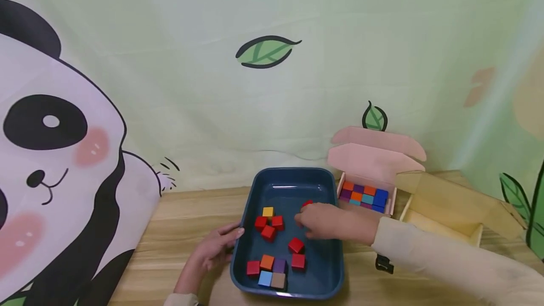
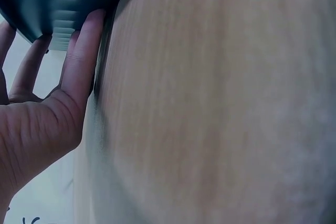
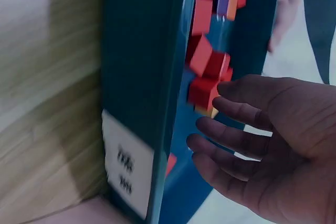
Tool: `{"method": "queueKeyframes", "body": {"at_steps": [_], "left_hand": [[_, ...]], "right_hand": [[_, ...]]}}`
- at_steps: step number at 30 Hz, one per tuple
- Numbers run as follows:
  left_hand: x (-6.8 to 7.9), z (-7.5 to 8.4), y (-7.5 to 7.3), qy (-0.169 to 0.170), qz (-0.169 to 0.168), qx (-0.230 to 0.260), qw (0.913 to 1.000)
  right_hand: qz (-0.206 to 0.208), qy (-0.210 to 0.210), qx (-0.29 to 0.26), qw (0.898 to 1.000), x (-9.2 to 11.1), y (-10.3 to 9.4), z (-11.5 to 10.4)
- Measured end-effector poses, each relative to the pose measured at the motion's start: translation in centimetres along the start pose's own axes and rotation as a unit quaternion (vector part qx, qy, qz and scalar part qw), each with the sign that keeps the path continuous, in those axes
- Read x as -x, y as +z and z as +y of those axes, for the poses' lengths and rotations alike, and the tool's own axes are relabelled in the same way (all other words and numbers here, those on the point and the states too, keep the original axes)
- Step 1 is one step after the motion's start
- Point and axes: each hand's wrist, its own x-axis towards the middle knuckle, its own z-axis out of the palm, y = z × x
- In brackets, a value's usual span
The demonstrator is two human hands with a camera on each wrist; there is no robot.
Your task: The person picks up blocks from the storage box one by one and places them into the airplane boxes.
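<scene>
A dark blue tray [image 1: 325,268] holds several small cubes, mostly red, such as one red cube [image 1: 298,261], with a yellow cube [image 1: 268,211] among them. Against the tray's left wall rests my left hand [image 1: 216,248]; the left wrist view shows its fairly straight fingers [image 2: 84,51] touching that outer wall. My right hand [image 1: 320,221] hovers inside the tray at its right side, fingers loosely bent and nothing between them in the right wrist view. Just beyond its knuckles, a red cube [image 1: 307,203] is partly hidden. Near the tray's front sit orange, purple, light blue and brown cubes.
Right of the tray stands a pink box [image 1: 393,202] with its lid up, holding rows of coloured cubes. Beside it is an open yellow box [image 1: 442,223], partly behind my right forearm. A printed cloth [image 1: 204,107] hangs behind the wooden table [image 1: 170,230].
</scene>
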Motion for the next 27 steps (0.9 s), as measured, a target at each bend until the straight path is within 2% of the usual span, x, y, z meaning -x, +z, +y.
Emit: {"method": "queueKeyframes", "body": {"at_steps": [4,11,15,21,27], "left_hand": [[-0.1,-0.1,0.0,0.0,0.002,0.006,1.0],[-0.2,-0.2,0.1,0.003,0.001,0.012,0.9999],[-0.2,0.0,0.1,0.005,0.001,0.014,0.9999],[-0.1,0.0,0.2,0.003,0.003,0.014,0.9999],[-0.1,-0.1,0.1,0.001,0.004,0.01,0.9999]], "right_hand": [[-0.042,-0.016,0.015,0.999,-0.9,0.6,-1.9],[-0.1,-0.029,-0.026,0.994,-2.1,1.1,-3.3],[-0.113,-0.025,-0.029,0.993,-2.5,1.1,-3.7],[-0.135,0.005,-0.055,0.989,-2.8,1.0,-4.1],[-0.161,-0.004,-0.052,0.986,-3.3,0.8,-3.9]]}}
